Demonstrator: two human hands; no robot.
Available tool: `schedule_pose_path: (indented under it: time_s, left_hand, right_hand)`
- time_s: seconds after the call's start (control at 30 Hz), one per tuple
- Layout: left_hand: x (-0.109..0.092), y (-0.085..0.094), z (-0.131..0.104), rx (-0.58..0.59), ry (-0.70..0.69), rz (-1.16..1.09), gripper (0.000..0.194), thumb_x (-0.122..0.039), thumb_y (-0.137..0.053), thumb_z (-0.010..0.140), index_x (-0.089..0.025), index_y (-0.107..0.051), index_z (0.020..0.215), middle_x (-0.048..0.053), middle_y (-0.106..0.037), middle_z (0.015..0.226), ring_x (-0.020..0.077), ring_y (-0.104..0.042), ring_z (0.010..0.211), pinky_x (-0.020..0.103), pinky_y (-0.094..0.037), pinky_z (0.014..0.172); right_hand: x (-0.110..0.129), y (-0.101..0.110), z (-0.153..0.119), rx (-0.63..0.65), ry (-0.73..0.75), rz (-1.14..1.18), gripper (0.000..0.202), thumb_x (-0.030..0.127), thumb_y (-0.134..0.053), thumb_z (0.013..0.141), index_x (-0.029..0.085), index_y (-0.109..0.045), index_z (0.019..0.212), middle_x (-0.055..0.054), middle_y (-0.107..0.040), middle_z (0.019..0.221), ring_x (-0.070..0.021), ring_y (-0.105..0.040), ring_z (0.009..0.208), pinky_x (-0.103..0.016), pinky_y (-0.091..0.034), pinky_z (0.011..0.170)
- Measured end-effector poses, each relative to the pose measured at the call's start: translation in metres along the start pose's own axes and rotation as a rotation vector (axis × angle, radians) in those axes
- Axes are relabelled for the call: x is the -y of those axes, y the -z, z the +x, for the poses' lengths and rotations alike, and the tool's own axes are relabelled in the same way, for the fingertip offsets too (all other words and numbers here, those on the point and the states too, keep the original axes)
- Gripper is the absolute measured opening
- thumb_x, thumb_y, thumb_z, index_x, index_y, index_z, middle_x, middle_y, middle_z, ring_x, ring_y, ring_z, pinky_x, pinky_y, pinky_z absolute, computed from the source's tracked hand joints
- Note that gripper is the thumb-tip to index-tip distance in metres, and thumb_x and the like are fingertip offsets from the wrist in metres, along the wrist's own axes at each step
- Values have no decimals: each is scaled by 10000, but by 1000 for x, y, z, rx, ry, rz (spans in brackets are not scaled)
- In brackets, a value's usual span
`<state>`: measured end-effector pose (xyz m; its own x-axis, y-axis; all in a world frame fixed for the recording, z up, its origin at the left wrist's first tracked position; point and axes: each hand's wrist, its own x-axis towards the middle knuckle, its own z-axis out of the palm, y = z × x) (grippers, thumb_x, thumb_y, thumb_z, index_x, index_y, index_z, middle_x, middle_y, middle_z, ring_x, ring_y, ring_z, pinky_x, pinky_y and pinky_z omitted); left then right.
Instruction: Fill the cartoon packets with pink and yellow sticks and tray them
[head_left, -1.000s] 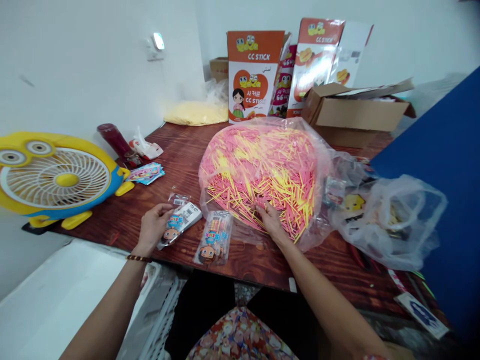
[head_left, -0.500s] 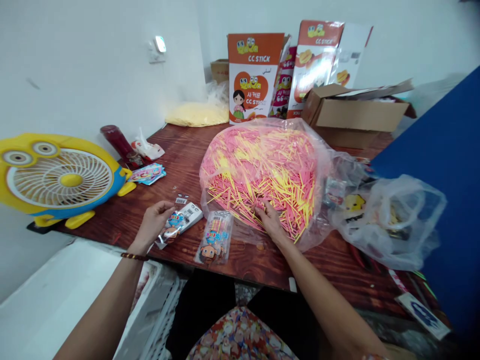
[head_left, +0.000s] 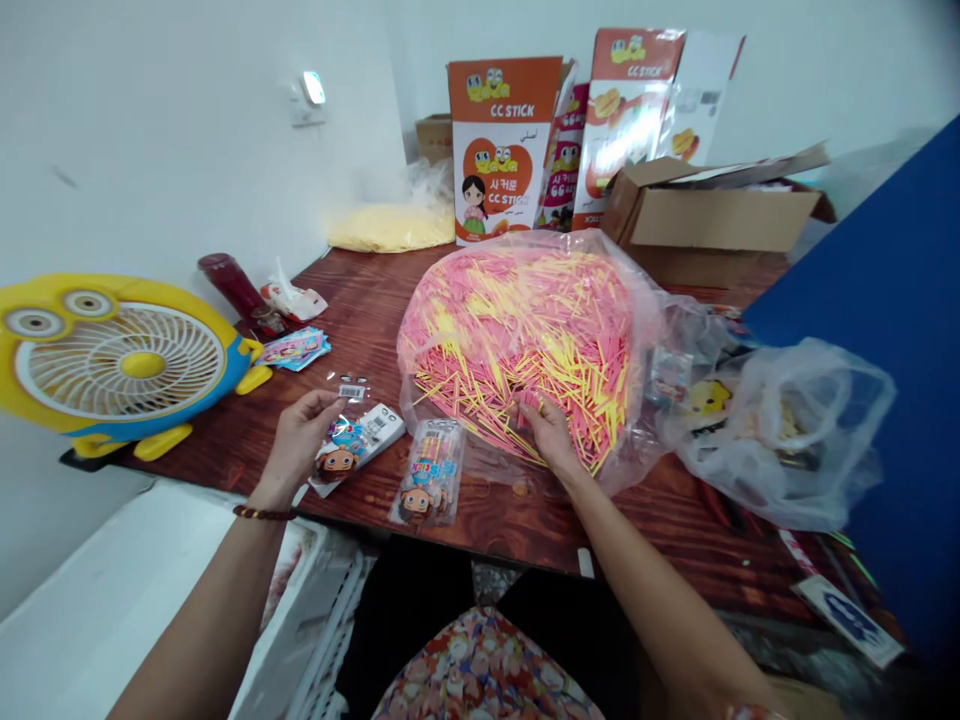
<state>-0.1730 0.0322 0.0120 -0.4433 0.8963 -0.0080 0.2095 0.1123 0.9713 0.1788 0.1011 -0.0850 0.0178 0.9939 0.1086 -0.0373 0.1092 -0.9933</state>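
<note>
My left hand [head_left: 298,440] pinches the edge of a clear printed plastic packet [head_left: 341,445] with a cartoon face, a barcode and a hang hole at its top. Under it lies a stack of similar packets [head_left: 381,428]. My right hand [head_left: 550,432] is at the near side of a large clear bag [head_left: 637,300] heaped with thin pink and yellow sticks [head_left: 517,330]. Its fingers close on a few pink sticks [head_left: 529,399]. Between my hands, packets filled with sticks [head_left: 427,475] lie flat on the wooden table [head_left: 480,525].
A yellow minion-shaped fan [head_left: 142,365] stands at the left, near a dark red bottle [head_left: 227,285] and tissues [head_left: 296,300]. Printed boxes [head_left: 491,150] and an open carton [head_left: 712,225] line the back. On the right sits a white plastic bag [head_left: 810,430] beside a blue panel [head_left: 892,300].
My left hand has raised the top packet a little from the stack, and its printed face now shows more. My right hand has shifted slightly right among the sticks, its fingers gathered on pink ones.
</note>
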Motion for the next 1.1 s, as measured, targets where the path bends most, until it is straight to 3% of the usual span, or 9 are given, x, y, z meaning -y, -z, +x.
schedule_pose_path:
  time_s: [0.23,0.47,0.57,0.77,1.1]
  left_hand:
    - [-3,-24,-15,180,-54,-41,312,-427,-786,641,-166,-658,754,-10,-638,709,127,-544,624,236,-433,583]
    - [-16,-88,-70,433,-22,-127,311,-453,-765,707,-169,-639,729,-16,-587,658,112,-499,594,222,-399,552]
    - [-17,-105,-88,508,9,-188,289,-435,-766,725,-173,-646,737,-18,-579,664,106,-491,589,217,-394,548]
    - [-20,-109,-106,526,20,-197,273,-432,-760,745,-175,-667,745,-23,-556,641,96,-459,557,210,-374,515]
    - [-26,-106,-116,528,24,-214,264,-428,-779,736,-188,-672,753,-15,-571,648,103,-486,569,214,-392,529]
  right_hand:
    - [-4,2,-4,-8,-12,-29,320,508,-686,751,205,-686,852,-18,-728,744,-199,-659,715,-342,-518,723]
    - [28,-3,-18,59,15,88,348,536,-725,756,222,-700,905,-26,-736,793,-215,-693,783,-356,-538,768]
    - [46,-2,-33,114,48,98,302,514,-709,798,239,-711,922,-26,-739,807,-217,-702,827,-365,-532,825]
    - [68,4,-55,167,154,23,258,486,-657,867,247,-728,933,-21,-736,827,-201,-681,814,-351,-527,825]
    - [86,7,-70,213,265,-47,203,425,-619,917,253,-726,938,-22,-705,853,-186,-655,822,-316,-512,786]
